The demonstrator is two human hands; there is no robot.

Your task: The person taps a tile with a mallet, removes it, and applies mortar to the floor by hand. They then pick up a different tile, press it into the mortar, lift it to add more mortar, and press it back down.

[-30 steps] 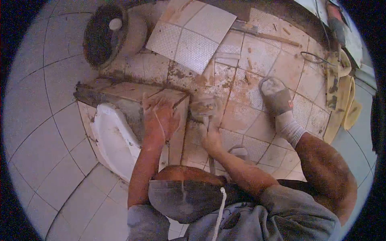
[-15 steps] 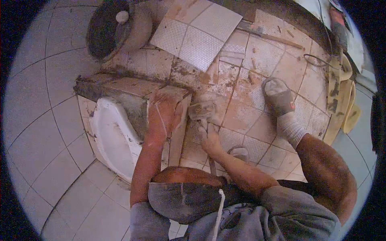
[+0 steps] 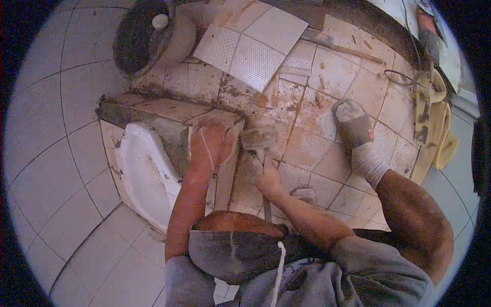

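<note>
My left hand (image 3: 210, 146) lies over the corner tile (image 3: 231, 128) of a low tiled ledge, fingers forward and the thumb side toward the floor. A pale string-like line crosses its back. Beside the ledge, my right hand (image 3: 268, 176) is wrapped round the handle of a dusty mallet (image 3: 258, 138). The mallet's blocky grey head sits ahead of the hand, close to the ledge's right side and above the floor tiles. A white squat toilet pan (image 3: 146, 166) is set in the ledge, left of my left forearm, with rough grey mortar (image 3: 171, 140) next to it.
A dark bucket (image 3: 140, 41) with a white round knob-like thing stands at upper left. A large patterned tile (image 3: 253, 43) lies ahead on the dirty floor. Wooden strips (image 3: 358, 53), a cable loop (image 3: 401, 77), a red-and-black tool (image 3: 428, 30) and yellowish sandals (image 3: 445, 138) lie to the right.
The view has shifted slightly. My right hand and the mallet stay near the ledge with barely any movement; my left hand remains on the corner tile.
</note>
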